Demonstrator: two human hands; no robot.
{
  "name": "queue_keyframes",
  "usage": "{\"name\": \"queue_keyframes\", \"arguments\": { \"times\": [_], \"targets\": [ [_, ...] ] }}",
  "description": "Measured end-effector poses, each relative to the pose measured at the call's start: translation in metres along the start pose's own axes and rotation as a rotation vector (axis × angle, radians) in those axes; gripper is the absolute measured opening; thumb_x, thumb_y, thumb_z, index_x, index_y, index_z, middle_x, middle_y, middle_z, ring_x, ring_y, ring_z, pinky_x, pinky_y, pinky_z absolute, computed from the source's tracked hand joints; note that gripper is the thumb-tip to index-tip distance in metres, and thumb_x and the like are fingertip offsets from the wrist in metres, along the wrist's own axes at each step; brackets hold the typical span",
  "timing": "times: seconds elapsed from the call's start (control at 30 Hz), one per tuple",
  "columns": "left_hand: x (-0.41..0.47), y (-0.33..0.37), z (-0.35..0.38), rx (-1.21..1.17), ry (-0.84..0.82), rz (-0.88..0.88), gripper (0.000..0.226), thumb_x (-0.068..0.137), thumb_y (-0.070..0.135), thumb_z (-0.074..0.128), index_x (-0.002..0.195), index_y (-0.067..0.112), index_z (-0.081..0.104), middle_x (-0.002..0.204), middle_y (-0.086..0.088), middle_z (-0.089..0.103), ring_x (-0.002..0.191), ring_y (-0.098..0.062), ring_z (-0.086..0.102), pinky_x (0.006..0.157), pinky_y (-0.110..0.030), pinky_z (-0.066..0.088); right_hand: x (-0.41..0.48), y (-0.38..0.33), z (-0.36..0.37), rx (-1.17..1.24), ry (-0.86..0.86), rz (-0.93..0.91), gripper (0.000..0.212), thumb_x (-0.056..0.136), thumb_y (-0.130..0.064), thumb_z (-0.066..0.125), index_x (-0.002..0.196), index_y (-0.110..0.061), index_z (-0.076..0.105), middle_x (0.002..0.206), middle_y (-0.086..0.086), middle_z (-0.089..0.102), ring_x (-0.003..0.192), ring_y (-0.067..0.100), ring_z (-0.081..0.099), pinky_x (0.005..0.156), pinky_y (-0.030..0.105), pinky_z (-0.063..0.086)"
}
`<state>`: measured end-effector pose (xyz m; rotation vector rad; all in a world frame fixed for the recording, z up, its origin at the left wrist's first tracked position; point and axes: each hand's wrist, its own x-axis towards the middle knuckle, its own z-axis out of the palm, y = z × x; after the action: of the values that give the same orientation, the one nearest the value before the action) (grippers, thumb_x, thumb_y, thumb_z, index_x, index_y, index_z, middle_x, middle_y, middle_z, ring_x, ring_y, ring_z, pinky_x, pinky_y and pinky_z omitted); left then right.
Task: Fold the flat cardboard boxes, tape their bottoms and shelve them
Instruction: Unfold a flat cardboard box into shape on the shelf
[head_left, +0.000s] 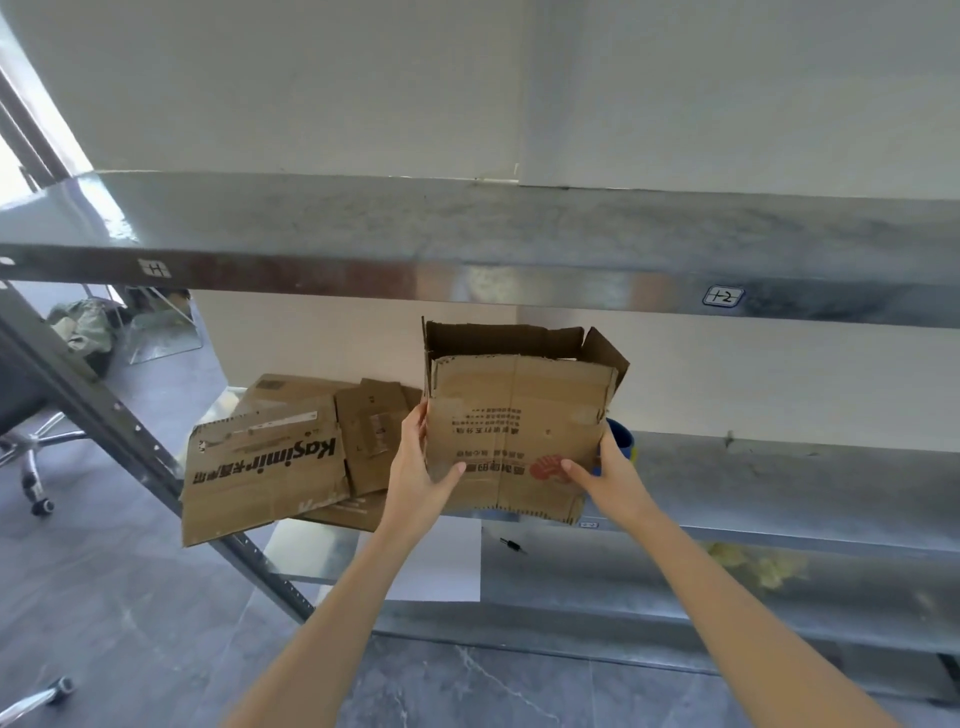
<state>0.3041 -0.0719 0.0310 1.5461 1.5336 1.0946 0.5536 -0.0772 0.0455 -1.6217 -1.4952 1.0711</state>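
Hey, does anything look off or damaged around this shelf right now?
Yes. The flat cardboard on the left sticks out past the end of the shelf, tilted. The box held by the left hand and right hand has ragged edges and upside-down print.

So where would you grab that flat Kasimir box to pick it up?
Probably by its near edge. The flat Kasimir box lies on top of other flat boxes, and its near corner sticks out past the front of the shelf. Fingers can slip under there from the front, with the thumb on top.
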Motion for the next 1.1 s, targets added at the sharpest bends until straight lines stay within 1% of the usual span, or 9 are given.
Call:
{"name": "queue_keyframes", "arguments": {
  "times": [0.17,0.27,0.33,0.47,0.67,0.77,0.83,1.0,1.1],
  "targets": [
    [-0.003,-0.012,0.004,-0.020,0.020,0.014,0.090,0.085,0.005,0.075,0.148,0.039,0.019,0.143,0.020,0.037,0.135,-0.001,0.034,0.113,-0.042,0.040,0.000,0.003,0.001,-0.031,0.027,-0.009,0.076,0.095,-0.018,0.062,0.155,-0.022,0.015,0.146,-0.002,0.044,0.133,0.018,0.045,0.110,0.041,0.043],
    [0.000,-0.012,0.006,-0.025,0.009,0.036,0.092,0.086,0.007,0.075,0.151,0.037,0.019,0.150,0.016,0.036,0.139,-0.003,0.033,0.113,-0.043,0.039,0.000,0.005,0.000,-0.013,0.056,0.001,0.073,0.095,-0.019,0.064,0.152,-0.027,0.020,0.143,-0.005,0.048,0.132,0.019,0.047,0.109,0.046,0.045],
    [0.003,-0.013,0.006,-0.036,0.003,0.048,0.092,0.085,0.008,0.075,0.152,0.036,0.018,0.154,0.011,0.035,0.143,-0.008,0.032,0.114,-0.046,0.038,0.000,0.006,0.000,-0.008,0.065,0.002,0.071,0.095,-0.020,0.064,0.152,-0.028,0.022,0.141,-0.007,0.049,0.131,0.018,0.047,0.108,0.045,0.045],
    [0.004,-0.025,0.000,-0.044,0.024,0.027,0.090,0.085,0.010,0.076,0.151,0.037,0.021,0.150,0.011,0.039,0.140,-0.011,0.036,0.111,-0.051,0.041,0.000,0.002,0.010,-0.023,0.052,-0.008,0.074,0.094,-0.020,0.065,0.152,-0.025,0.020,0.140,-0.008,0.046,0.131,0.015,0.045,0.109,0.039,0.043],
    [0.006,-0.040,-0.017,-0.018,0.043,0.019,0.087,0.087,0.009,0.074,0.149,0.038,0.021,0.145,0.015,0.041,0.137,-0.008,0.039,0.111,-0.047,0.042,0.003,-0.004,0.036,0.046,0.071,-0.022,0.081,0.091,-0.015,0.068,0.153,-0.023,0.016,0.144,-0.001,0.044,0.133,0.021,0.045,0.107,0.044,0.046],
    [0.009,-0.047,-0.026,-0.009,0.073,0.008,0.087,0.088,0.006,0.072,0.149,0.036,0.019,0.147,0.009,0.042,0.138,-0.009,0.039,0.114,-0.049,0.038,0.008,-0.012,0.050,0.067,0.067,-0.046,0.086,0.092,-0.013,0.067,0.154,-0.020,0.009,0.151,0.004,0.037,0.137,0.022,0.040,0.110,0.047,0.042],
    [0.011,-0.051,-0.033,-0.016,0.089,0.011,0.087,0.088,0.005,0.071,0.149,0.038,0.018,0.147,0.006,0.044,0.138,-0.011,0.040,0.115,-0.049,0.038,0.012,-0.016,0.059,0.081,0.064,-0.057,0.086,0.092,-0.012,0.067,0.155,-0.019,0.008,0.152,0.004,0.037,0.138,0.024,0.040,0.111,0.049,0.041],
    [0.014,-0.060,-0.045,-0.023,0.108,-0.029,0.084,0.090,0.003,0.068,0.146,0.042,0.020,0.141,0.013,0.045,0.132,-0.008,0.043,0.112,-0.049,0.041,0.020,-0.021,0.072,0.085,0.066,-0.080,0.086,0.092,-0.013,0.067,0.155,-0.020,0.008,0.152,0.002,0.037,0.137,0.021,0.040,0.112,0.042,0.040],
    [0.014,-0.061,-0.047,-0.023,0.102,-0.035,0.082,0.091,0.002,0.066,0.146,0.040,0.019,0.140,0.010,0.046,0.131,-0.008,0.042,0.111,-0.048,0.042,0.025,-0.023,0.073,0.079,0.066,-0.074,0.084,0.093,-0.012,0.065,0.155,-0.021,0.009,0.150,0.001,0.039,0.134,0.017,0.042,0.110,0.039,0.041]
  ]
}}
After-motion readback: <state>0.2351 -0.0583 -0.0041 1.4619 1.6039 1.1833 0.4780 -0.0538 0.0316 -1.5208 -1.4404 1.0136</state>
